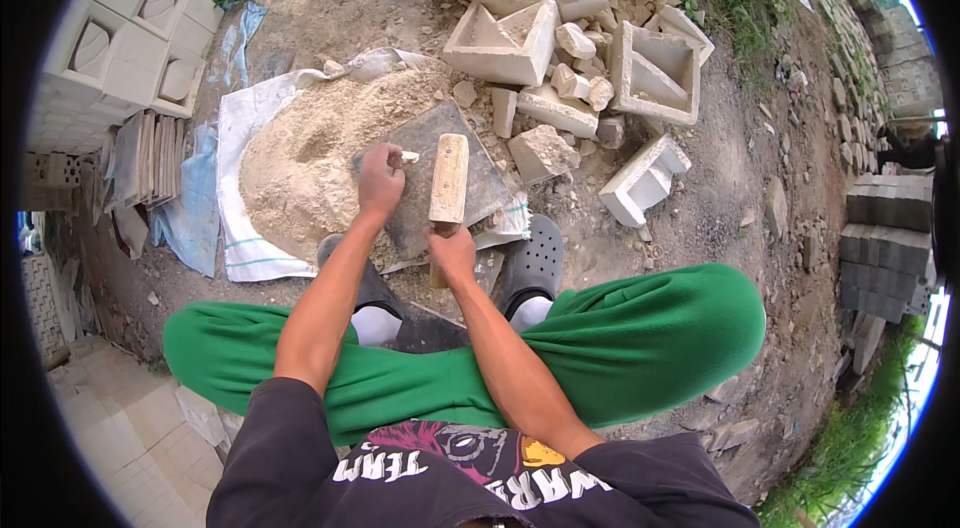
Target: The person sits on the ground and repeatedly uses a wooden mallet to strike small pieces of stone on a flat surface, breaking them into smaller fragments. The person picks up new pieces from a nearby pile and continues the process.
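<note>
My right hand [453,253] is wrapped round the handle of a wooden mallet, whose pale, worn block head [450,190] is above a flat dark slab [482,178]. At the slab's left side, my left hand [381,183] is closed, with a small off-white stone chunk [409,157] at its fingertips. Left of that hand, a heap of crushed beige grit [300,163] lies on a spread white woven sack [237,228]. My feet, in grey clogs [533,258], flank the near edge of the slab.
Broken pale cast blocks [500,46] and rubble are piled beyond the slab to the right, with one angular piece [645,183] nearer. Stacked patterned blocks [125,38] and leaning boards [145,163] stand at left. Grey blocks [885,238] are stacked far right.
</note>
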Motion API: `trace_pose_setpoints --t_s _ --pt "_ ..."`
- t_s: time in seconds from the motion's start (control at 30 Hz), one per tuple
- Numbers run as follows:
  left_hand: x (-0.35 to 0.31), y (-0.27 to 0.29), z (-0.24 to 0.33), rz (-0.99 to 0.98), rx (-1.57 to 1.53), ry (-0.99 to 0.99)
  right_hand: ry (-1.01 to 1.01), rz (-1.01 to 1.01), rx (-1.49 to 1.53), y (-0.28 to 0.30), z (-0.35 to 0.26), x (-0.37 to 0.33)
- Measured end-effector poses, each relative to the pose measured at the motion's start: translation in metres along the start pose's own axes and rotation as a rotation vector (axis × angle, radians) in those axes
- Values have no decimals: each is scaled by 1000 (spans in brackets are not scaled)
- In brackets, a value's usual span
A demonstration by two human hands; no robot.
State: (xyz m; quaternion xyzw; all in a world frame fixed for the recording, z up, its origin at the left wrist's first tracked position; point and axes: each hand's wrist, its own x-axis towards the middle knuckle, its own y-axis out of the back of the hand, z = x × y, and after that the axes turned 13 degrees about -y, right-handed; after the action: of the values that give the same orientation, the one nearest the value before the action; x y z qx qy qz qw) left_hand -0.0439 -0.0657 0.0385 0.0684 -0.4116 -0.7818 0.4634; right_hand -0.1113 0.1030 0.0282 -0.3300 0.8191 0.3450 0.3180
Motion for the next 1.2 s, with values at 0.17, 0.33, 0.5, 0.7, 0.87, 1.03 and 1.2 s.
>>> trace_pose_setpoints --t_s 0.17,0.33,0.5,0.7,0.87,1.03,1.2 --pt "-57 14 -10 22 6 -105 -48 -125 38 21 -1 4" --pt "-76 15 -4 156 -6 87 12 -168 87 34 -9 -5" --pt "-52 11 6 0 -107 445 -3 -151 -24 46 -27 -13" --pt "-53 -6 -12 38 -275 606 134 -156 -186 49 -40 -15" --pt "-52 -9 -12 106 -410 695 500 -24 -176 42 -64 -15" --pt "-61 -19 -18 248 -346 705 598 -36 -116 31 -83 -16" --pt "-48 -7 0 136 -305 801 530 69 -507 24 -43 20"
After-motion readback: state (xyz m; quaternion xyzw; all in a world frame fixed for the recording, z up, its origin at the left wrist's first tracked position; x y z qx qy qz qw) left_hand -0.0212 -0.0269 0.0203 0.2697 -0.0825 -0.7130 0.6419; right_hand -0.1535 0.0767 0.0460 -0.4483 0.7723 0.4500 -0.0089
